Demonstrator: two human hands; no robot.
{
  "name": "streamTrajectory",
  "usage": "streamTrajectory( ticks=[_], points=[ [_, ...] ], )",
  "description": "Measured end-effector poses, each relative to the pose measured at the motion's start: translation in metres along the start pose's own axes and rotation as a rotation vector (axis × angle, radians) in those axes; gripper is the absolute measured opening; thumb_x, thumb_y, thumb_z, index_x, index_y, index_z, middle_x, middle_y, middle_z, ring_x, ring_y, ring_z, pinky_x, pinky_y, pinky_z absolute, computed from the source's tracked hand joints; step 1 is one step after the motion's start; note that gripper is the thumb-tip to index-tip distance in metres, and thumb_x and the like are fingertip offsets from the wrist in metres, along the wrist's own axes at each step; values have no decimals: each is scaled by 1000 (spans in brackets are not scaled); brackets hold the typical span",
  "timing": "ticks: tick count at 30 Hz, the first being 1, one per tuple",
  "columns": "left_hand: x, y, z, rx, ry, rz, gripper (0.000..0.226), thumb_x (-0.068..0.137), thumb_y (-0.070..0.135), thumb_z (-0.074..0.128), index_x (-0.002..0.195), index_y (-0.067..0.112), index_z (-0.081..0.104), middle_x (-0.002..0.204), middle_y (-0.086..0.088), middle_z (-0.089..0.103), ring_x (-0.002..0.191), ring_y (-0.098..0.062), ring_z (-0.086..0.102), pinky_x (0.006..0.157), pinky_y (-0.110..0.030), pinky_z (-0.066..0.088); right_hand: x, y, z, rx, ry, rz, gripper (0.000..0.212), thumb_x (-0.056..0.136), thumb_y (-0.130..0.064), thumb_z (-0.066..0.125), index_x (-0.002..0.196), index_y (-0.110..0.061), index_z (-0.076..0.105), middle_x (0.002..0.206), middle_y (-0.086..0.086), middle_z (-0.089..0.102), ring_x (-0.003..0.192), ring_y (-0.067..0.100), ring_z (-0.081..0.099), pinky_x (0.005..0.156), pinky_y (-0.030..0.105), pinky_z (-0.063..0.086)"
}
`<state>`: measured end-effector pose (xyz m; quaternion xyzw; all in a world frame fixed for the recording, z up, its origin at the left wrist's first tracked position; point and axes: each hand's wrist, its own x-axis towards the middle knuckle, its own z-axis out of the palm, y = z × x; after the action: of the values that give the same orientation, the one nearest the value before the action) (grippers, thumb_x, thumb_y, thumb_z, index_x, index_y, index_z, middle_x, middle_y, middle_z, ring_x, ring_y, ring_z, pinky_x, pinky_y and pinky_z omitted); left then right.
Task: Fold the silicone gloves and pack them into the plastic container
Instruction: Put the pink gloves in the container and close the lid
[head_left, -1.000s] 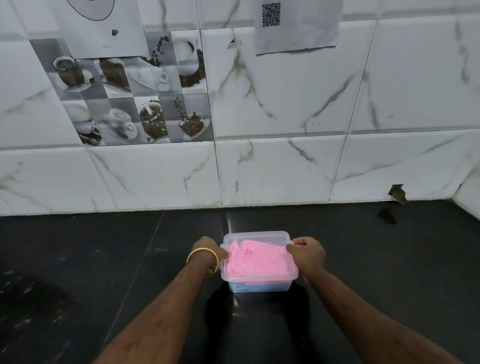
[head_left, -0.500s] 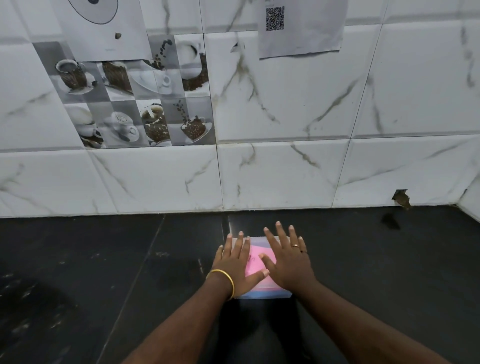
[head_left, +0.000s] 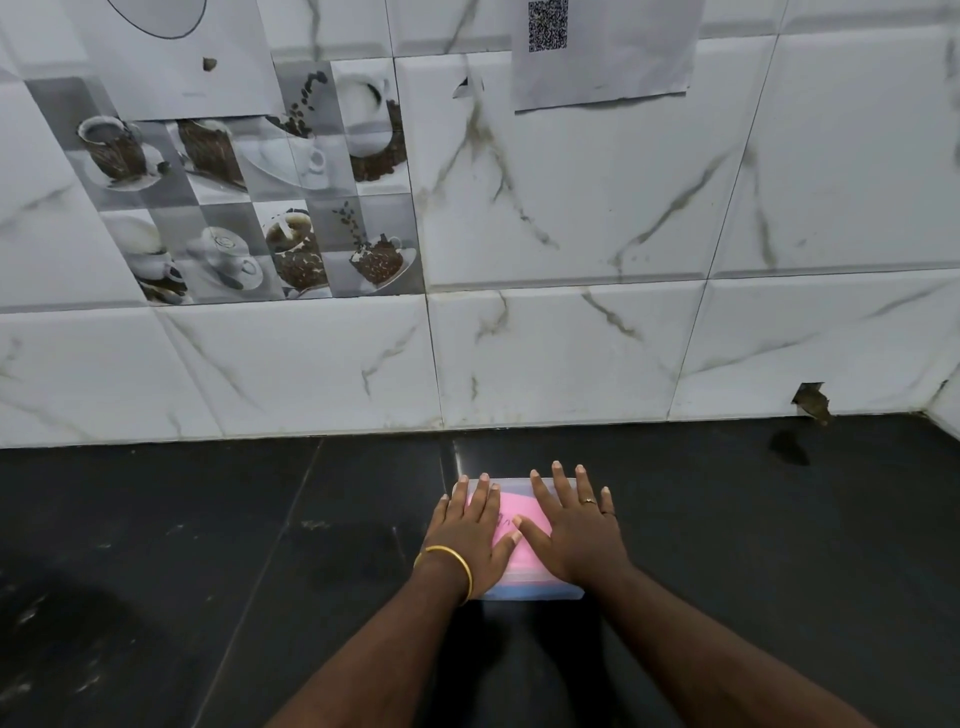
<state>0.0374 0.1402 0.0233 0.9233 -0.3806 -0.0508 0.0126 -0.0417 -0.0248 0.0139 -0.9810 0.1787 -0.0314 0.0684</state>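
Both hands flat, fingers spread: left hand (head_left: 467, 538), right hand (head_left: 574, 530) on the plastic container (head_left: 530, 591) | pink glove (head_left: 511, 525) inside it, under our palms | we should press evenly toward its corners so the top seats.

A: What blocks the way around each grip?

B: Both rest flat on the plastic container (head_left: 530, 590), the left grip (head_left: 470, 538) and right grip (head_left: 574, 530) side by side, thumbs nearly touching, so nothing passes between them.

A: And beyond the fingertips?

B: A short strip of bare black counter (head_left: 208, 545), then the tiled wall (head_left: 571, 338) rises and closes that side.

A: Sideways?

B: Left of the left grip, and right of the right grip, the counter lies open. Far right, the wall turns a corner.
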Motion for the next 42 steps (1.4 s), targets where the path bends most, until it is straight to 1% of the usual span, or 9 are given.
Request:
streamTrajectory(
  ticks=[16,19,22,24,25,27,30,33,42],
  points=[
    [36,-15,-5,-22,7,6,74,95,59,17,155,18,2,164,-2,-5,151,-27,-8,122,-46,4,39,1,-1,20,-38,5,79,85,-76,12,154,-39,1,166,-2,-4,151,30,-9,116,63,-1],
    [31,-17,-8,-279,96,-77,76,95,56,35,155,21,4,164,2,-4,151,-23,-5,120,-46,11,38,-2,-4,4,-51,10,78,87,-74,15,154,-37,2,166,-1,-3,151,31,-9,114,63,-7],
    [23,-24,-6,-662,204,-379,86,92,48,54,155,15,6,164,-3,-2,151,-24,6,119,-47,19,41,-9,-13,25,-72,31,77,90,-66,25,156,-30,6,166,4,-2,151,34,-8,114,63,-11],
    [19,-31,-1,-924,145,-518,82,92,44,57,153,7,18,161,-13,17,147,-28,22,119,-44,23,45,-16,-18,35,-51,8,77,91,-56,32,156,-25,6,165,6,0,151,33,-5,116,63,-6],
    [18,-34,2,-1059,120,-549,73,91,45,59,147,6,32,153,-15,36,138,-29,40,115,-43,33,47,-20,-20,38,-34,-19,77,92,-54,33,156,-25,4,166,6,0,151,32,-4,117,62,-4],
    [16,-37,4,-1240,85,-575,50,88,50,60,121,12,57,122,-10,65,103,-22,64,88,-38,54,49,-29,-21,67,-19,-68,76,94,-56,32,156,-27,1,166,4,-1,152,30,-4,118,59,-2],
    [16,-37,5,-1309,32,-635,44,86,56,59,99,14,64,93,-4,71,77,-15,66,56,-27,49,51,-39,-13,109,-50,-94,77,93,-65,27,156,-30,1,165,3,-3,152,30,-5,118,57,-1],
    [18,-36,7,-1380,3,-696,41,85,54,63,90,13,67,79,-4,72,68,-19,66,51,-25,51,48,-41,-2,76,-46,-97,77,93,-68,25,156,-30,4,166,3,-2,152,29,-6,118,57,1],
    [17,-33,9,-1457,66,-739,42,78,47,74,95,10,62,86,-9,73,70,-21,68,50,-26,51,49,-40,6,39,-10,-89,76,90,-70,20,155,-33,6,166,1,1,152,29,-3,118,57,1]
  ],
)
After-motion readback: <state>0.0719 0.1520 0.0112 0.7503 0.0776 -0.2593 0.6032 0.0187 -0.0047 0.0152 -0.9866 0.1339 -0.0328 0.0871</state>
